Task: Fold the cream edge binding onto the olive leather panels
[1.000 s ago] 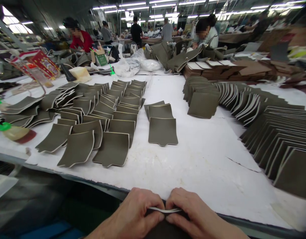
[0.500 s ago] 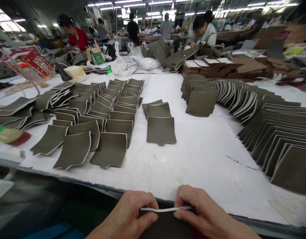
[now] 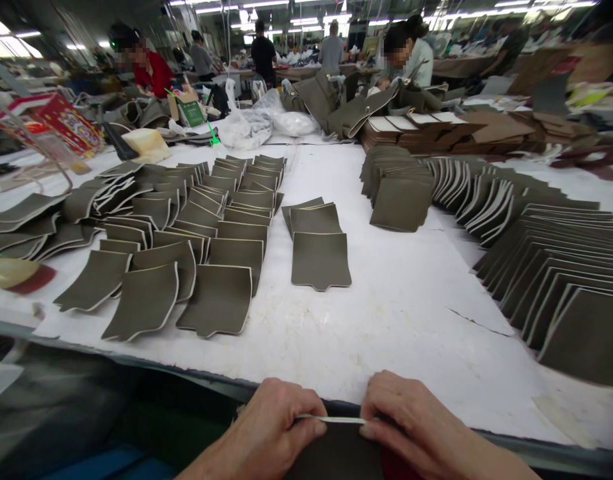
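Note:
Both of my hands sit at the near edge of the table, pinching the same olive leather piece along its pale top edge. My left hand grips the left end between thumb and fingers. My right hand grips the right end the same way. The piece hangs below the table edge, and its lower part runs out of the picture. On the white table just beyond lie several rows of matching olive pieces and a short row in the middle.
Fanned olive pieces fill the right side, with a small stack behind. A glue bottle lies at the left edge. Brown panels, bags and plastic sit at the back, where several people work.
My hands have slid apart along the pale edge of the piece, the right one moving right. The view has shifted slightly.

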The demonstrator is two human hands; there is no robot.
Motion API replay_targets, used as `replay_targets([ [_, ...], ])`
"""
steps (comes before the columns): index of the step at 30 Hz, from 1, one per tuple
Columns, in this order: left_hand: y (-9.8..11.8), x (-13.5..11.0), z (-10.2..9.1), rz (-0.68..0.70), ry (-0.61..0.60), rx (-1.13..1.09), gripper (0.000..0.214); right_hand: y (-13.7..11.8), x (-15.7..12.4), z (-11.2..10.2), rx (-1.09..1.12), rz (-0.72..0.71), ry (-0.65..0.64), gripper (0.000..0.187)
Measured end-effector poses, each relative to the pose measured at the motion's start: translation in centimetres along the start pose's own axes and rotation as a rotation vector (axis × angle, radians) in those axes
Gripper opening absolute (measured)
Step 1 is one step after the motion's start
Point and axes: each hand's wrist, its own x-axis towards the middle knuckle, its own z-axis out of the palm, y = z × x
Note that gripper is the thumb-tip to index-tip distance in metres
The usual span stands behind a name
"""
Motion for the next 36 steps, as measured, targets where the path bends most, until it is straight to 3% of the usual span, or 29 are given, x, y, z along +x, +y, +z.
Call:
replay_targets([
  [6, 0.4, 0.0, -0.1, -0.033, 0.009, -0.005, 0.019, -0.2, 0.0, 0.3, -0.026, -0.101, 0.032, 0.025],
  [8, 0.3, 0.0, -0.1, -0.036, 0.015, 0.001, 0.018, -0.6, 0.1, 0.3, -0.045, -0.115, 0.022, 0.017],
  [10, 0.2, 0.0, 0.0, -0.034, 0.020, -0.010, 0.018, -0.9, 0.3, 0.3, -0.069, -0.099, -0.001, 0.007],
  [13, 0.3, 0.0, 0.1, -0.028, 0.013, -0.020, 0.018, -1.3, 0.7, 0.7, -0.072, -0.065, -0.014, 0.007],
  [21, 1.1, 0.0, 0.3, 0.035, 0.049, 0.021, 0.017, -1.3, 1.5, 1.5, 0.039, -0.059, 0.041, 0.021],
  [26, 1.6, 0.3, 0.1, 0.035, 0.037, 0.012, 0.025, -1.7, 1.5, 1.4, 0.015, -0.037, -0.002, 0.021],
  [36, 1.2, 0.8, 0.1, 0.142, -0.020, 0.273, 0.023, -1.5, 1.8, 1.5, 0.007, -0.051, 0.030, 0.021],
])
